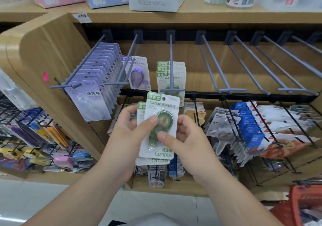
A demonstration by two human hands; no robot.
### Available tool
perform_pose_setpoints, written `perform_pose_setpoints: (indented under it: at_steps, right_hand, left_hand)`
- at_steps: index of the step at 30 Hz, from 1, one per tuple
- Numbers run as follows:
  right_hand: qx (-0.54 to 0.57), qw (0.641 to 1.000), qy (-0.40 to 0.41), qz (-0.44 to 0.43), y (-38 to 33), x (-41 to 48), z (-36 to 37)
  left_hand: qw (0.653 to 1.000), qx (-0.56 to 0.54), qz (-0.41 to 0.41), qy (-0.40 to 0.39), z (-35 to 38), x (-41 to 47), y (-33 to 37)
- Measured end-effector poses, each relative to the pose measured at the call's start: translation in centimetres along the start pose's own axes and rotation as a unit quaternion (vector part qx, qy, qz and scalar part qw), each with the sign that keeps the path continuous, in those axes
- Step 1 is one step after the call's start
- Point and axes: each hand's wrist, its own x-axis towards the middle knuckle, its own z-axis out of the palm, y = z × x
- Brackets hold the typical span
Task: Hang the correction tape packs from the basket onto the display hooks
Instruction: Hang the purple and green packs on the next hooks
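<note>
Two forearms rise from the bottom of the head view and meet in front of the display. The left hand grips a small stack of green correction tape packs from the left, fingers curled behind the cards and thumb laid across the blister of the front pack. The right hand pinches that same front pack at its right edge, thumb pressed on the lower blister, fingers folded behind. The front pack stands nearly upright, its hang hole just below the tip of the third hook, where more hanging green packs sit. Perhaps two packs lie behind the front one; the overlap hides the count. Purple packs fill the leftmost hook. A red basket, blurred, sits at the lower right.
</note>
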Motion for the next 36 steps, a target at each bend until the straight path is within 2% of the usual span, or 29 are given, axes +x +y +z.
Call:
perform_pose_setpoints:
  at_steps: [5,8,10,14,17,32,36]
  right_hand:
    - [-0.001,0.999,-0.043,0.015,0.2,-0.2,-2.4]
    - [-0.030,0.998,-0.053,0.013,0.2,-0.2,-3.2]
    - [-0.050,0.997,-0.057,0.001,0.2,-0.3,-3.6]
    - [-0.064,0.996,-0.063,-0.028,-0.5,-0.2,-4.4]
    - [-0.077,0.995,-0.048,-0.051,-1.0,0.3,-4.4]
    - [-0.094,0.991,0.016,-0.094,-0.7,0.6,-4.2]
    - [-0.145,0.984,0.045,-0.095,-0.5,1.3,-4.2]
  left_hand:
    - [0.993,-0.053,-0.089,-0.058,-1.3,-0.4,-1.5]
    - [0.989,-0.056,-0.108,-0.081,-1.7,-0.5,-1.9]
    - [0.993,-0.048,-0.094,-0.057,-1.8,-0.4,-2.0]
    - [0.997,0.033,-0.043,0.052,-2.5,0.0,-2.1]
    - [0.993,0.074,-0.031,0.087,-3.1,0.0,-1.6]
    - [0.990,0.110,-0.011,0.082,-4.6,0.0,-1.1]
    - [0.990,0.117,0.011,0.073,-4.8,-0.1,-0.8]
